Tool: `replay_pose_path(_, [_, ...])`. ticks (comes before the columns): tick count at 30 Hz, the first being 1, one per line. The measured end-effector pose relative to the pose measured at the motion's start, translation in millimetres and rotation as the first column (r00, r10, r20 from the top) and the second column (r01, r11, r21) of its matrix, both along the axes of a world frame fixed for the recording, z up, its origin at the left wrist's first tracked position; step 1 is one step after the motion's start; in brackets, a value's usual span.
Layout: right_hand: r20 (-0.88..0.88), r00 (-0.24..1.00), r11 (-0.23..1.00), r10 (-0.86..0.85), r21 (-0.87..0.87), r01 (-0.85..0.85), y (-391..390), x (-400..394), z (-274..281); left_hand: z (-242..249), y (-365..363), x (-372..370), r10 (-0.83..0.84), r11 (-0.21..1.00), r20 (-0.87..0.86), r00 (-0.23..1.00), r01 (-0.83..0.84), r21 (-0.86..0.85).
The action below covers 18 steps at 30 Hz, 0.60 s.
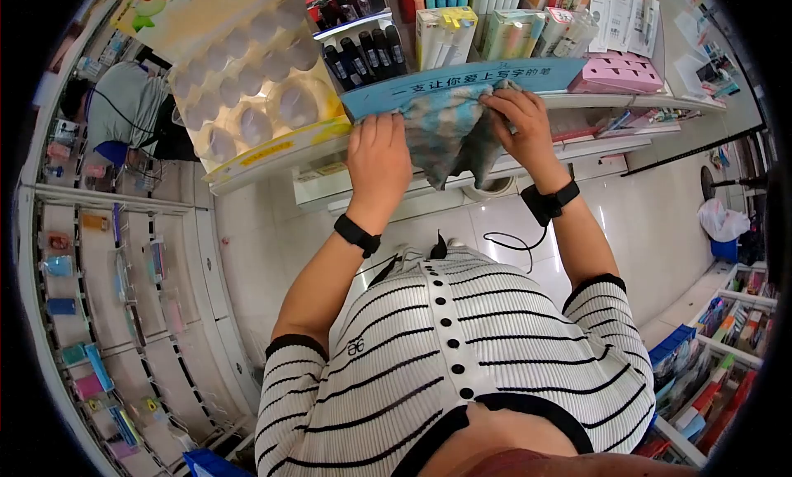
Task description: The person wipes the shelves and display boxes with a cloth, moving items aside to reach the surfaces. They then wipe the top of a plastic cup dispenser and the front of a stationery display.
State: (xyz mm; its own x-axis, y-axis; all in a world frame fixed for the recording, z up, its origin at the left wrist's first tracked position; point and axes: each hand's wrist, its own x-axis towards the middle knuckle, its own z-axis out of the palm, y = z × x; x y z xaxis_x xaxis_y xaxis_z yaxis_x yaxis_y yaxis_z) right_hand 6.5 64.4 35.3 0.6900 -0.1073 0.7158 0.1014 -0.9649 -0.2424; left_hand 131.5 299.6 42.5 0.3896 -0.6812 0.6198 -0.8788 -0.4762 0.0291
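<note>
A grey and teal cloth [445, 135] hangs crumpled over the blue front edge [462, 85] of a pen display box. My right hand [524, 135] is closed on the cloth's right part, fingers bent over the top of the strip. At the strip's left end, my left hand [379, 164] is closed on the edge of the display box, right beside the cloth; its fingertips are partly hidden. Behind the strip stand black pens [367, 56] on the left and boxes of light-coloured pens [445, 36] further right.
A yellow display with round clear cups [256, 89] stands to the left. At the right end lies a pink box [619, 73]. Shelves with hanging goods [124, 296] line the left side. Another person [128, 110] is at the far left. A white bag [723, 220] sits on the right.
</note>
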Motion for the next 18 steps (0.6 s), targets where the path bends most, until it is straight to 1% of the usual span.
replay_pose_path(3, [0.004, 1.0, 1.0, 0.0, -0.004, 0.0, -9.7, -4.9, -1.7, 1.9, -8.1, -4.7, 0.001, 1.0, 0.001, 1.0, -0.001, 0.007])
replay_pose_path(5, [0.002, 1.0, 1.0, -0.004, -0.005, 0.004, -19.9, -10.6, -2.7, 0.1, -17.3, -8.2, -0.035, 0.999, 0.003, 0.999, 0.035, 0.002])
replay_pose_path(9, [-0.006, 1.0, 1.0, -0.01, 0.009, 0.01, -40.9, -23.1, -1.6, 1.1, -35.7, -17.7, -0.049, 0.999, -0.021, 0.999, 0.049, -0.015])
replay_pose_path(11, [-0.009, 1.0, 1.0, -0.011, 0.013, 0.011, -48.7, -28.8, 1.9, 1.5, -43.6, -21.9, -0.085, 0.995, -0.018, 0.996, 0.083, -0.053])
replay_pose_path(13, [-0.042, 0.999, 1.0, -0.022, 0.017, 0.023, -57.3, -34.3, 4.7, 4.5, -49.8, -25.9, -0.091, 0.995, -0.029, 0.995, 0.09, -0.047])
replay_pose_path(18, [-0.041, 0.999, 1.0, -0.031, 0.006, 0.031, -77.3, -45.0, 3.8, 3.8, -67.3, -33.7, -0.119, 0.991, -0.039, 0.992, 0.117, -0.061])
